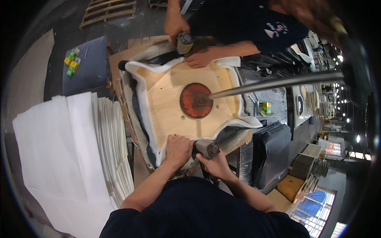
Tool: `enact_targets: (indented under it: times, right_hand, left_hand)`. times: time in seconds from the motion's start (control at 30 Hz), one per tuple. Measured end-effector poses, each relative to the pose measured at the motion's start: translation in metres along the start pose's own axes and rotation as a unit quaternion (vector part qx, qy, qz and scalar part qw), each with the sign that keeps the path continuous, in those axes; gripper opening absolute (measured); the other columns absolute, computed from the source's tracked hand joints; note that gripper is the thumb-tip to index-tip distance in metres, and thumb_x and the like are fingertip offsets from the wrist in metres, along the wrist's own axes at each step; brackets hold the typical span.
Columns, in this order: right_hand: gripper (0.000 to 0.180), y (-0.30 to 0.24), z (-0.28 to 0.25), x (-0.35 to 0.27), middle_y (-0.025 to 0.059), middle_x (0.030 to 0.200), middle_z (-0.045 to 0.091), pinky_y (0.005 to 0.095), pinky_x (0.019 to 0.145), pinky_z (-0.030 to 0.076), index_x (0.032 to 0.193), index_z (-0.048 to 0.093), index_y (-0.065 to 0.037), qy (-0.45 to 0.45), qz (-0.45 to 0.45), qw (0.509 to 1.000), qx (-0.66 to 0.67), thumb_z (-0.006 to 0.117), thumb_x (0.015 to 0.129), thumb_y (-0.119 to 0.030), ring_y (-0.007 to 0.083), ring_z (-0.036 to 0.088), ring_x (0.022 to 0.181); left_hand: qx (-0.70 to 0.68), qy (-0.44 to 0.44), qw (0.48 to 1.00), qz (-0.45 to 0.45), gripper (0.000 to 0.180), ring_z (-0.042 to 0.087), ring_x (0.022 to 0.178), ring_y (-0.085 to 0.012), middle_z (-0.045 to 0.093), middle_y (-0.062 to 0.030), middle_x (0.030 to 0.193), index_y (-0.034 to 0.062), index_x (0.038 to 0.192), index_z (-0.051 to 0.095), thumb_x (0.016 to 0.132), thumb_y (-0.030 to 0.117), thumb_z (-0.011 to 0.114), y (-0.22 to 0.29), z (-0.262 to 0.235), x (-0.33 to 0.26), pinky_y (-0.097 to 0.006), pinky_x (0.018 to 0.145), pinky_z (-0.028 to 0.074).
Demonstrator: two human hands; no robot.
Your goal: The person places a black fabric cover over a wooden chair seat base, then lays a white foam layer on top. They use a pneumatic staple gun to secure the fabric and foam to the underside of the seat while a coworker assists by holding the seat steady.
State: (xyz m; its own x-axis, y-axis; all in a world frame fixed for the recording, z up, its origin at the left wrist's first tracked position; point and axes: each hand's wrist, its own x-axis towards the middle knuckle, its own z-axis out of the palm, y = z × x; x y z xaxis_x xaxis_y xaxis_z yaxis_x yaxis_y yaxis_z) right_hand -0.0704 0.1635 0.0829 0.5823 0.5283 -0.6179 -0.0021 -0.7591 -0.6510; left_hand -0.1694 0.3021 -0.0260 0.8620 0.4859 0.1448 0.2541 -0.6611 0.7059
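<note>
A plywood seat panel (166, 101) lies in front of me, edged with white padding (142, 99) over dark cover material. A round red plate (190, 105) on a metal rod (274, 84) presses on its middle. My left hand (178, 151) is closed with curled fingers at the panel's near edge; what is in its fingers is hidden. Closed around a staple gun (207, 148), my right hand (217, 164) holds its nose close to that edge, right of the left hand. Across the panel, a co-worker's hand (176, 27) holds another staple gun (185, 43). The co-worker's other hand (200, 58) rests on the far edge.
Stacked white padding sheets (59, 146) stand on my left. Beyond them, small green-yellow boxes (72, 62) lie on a blue-grey padded surface (91, 69). To the right are dark stacked panels (274, 150) and another small box (266, 108). A pallet (107, 12) lies at far left.
</note>
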Motion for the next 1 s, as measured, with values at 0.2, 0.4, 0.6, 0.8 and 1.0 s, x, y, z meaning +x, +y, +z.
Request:
enact_targets:
  times: [0.2,0.4,0.6,0.8,1.0]
  right_hand:
    - [0.030,0.030,-0.041,-0.029,0.0020,0.093,0.070,0.0273,0.053,0.049,0.127,0.070,0.000,0.040,-0.065,0.970,0.231,0.080,0.101,-0.011,0.0077,0.060,0.061]
    - [0.023,0.080,-0.115,-0.009,-0.0007,0.080,0.067,0.0288,0.050,0.047,0.120,0.073,-0.003,0.102,-0.074,0.971,0.201,0.081,0.100,-0.011,0.0091,0.061,0.057]
    - [0.026,0.101,-0.136,0.013,-0.0011,0.078,0.068,0.0291,0.048,0.045,0.119,0.074,-0.003,0.057,-0.072,0.975,0.205,0.084,0.099,-0.017,0.0100,0.060,0.054]
    - [0.026,0.098,-0.149,0.024,0.0000,0.078,0.068,0.0293,0.047,0.046,0.117,0.074,-0.002,0.004,-0.048,0.982,0.181,0.084,0.100,-0.018,0.0099,0.060,0.053]
    - [0.027,0.080,-0.160,0.041,0.0007,0.082,0.068,0.0295,0.046,0.044,0.122,0.072,-0.003,-0.029,-0.041,0.995,0.092,0.082,0.101,-0.016,0.0105,0.058,0.054]
  left_hand:
    - [0.055,-0.066,0.994,-0.071,0.023,0.067,0.097,-0.0341,0.071,-0.0136,0.099,0.0070,0.097,0.071,0.098,0.029,0.074,0.026,-0.012,0.012,-0.049,0.090,0.045]
    - [-0.031,-0.007,0.999,0.041,0.035,0.061,0.113,-0.0388,0.064,-0.0164,0.118,0.0070,0.112,0.072,0.088,0.030,0.084,0.086,0.039,0.047,-0.055,0.096,0.047]
    - [0.054,-0.027,0.998,0.023,0.040,0.056,0.115,-0.0371,0.059,-0.0144,0.113,0.0023,0.106,0.076,0.080,0.029,0.091,0.095,0.073,0.073,-0.052,0.101,0.044]
    - [0.036,-0.003,0.998,0.045,0.027,0.050,0.131,-0.0357,0.060,-0.0133,0.121,0.0038,0.088,0.081,0.081,0.028,0.089,0.093,0.078,0.072,-0.059,0.118,0.035]
    - [-0.025,-0.006,1.000,-0.003,0.019,0.044,0.144,-0.0361,0.059,-0.0123,0.132,0.0059,0.093,0.082,0.086,0.024,0.083,0.089,0.085,0.074,-0.063,0.129,0.022]
